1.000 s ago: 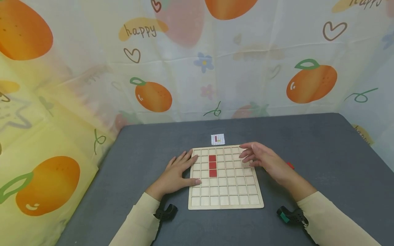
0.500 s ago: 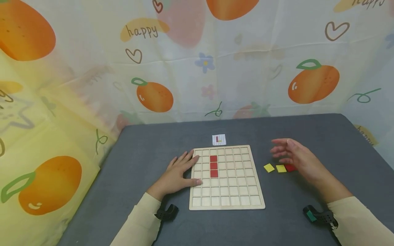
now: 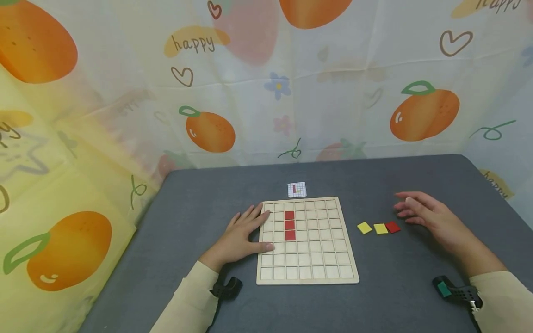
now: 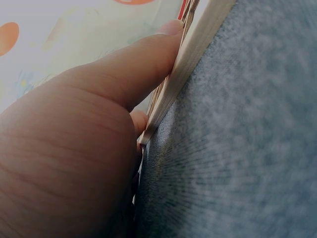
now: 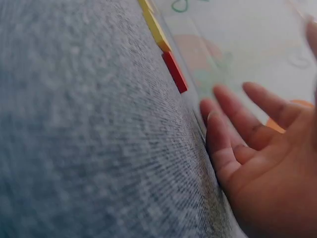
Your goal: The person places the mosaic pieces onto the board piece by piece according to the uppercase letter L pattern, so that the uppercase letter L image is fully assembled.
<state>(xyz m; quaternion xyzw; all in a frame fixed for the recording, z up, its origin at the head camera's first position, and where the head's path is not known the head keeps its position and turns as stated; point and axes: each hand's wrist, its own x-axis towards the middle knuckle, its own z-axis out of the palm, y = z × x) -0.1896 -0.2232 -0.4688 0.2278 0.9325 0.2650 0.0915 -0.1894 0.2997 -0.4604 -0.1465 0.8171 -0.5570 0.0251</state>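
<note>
A wooden grid board (image 3: pixel 312 259) lies on the table, with three red tiles (image 3: pixel 289 225) in one column of its cells. My left hand (image 3: pixel 237 238) rests on the board's left edge with fingers spread; in the left wrist view its thumb (image 4: pixel 143 62) lies over the rim. To the right of the board, my right hand (image 3: pixel 435 219) hovers with loosely bent fingers and nothing in them. Left of it lie a red tile (image 3: pixel 393 227), a yellow tile (image 3: pixel 381 229) touching or nearly touching the red one, and another yellow tile (image 3: pixel 364 227) set apart.
A small printed card (image 3: pixel 297 189) with a grid pattern lies just beyond the board's far edge. The grey table (image 3: pixel 208 194) ends at a fruit-printed cloth (image 3: pixel 258 115) behind and to the left. Each wrist wears a black strap (image 3: pixel 458 292).
My right hand has moved right from above the board, past the loose tiles, uncovering the yellow ones and the red one. The left hand has stayed on the board.
</note>
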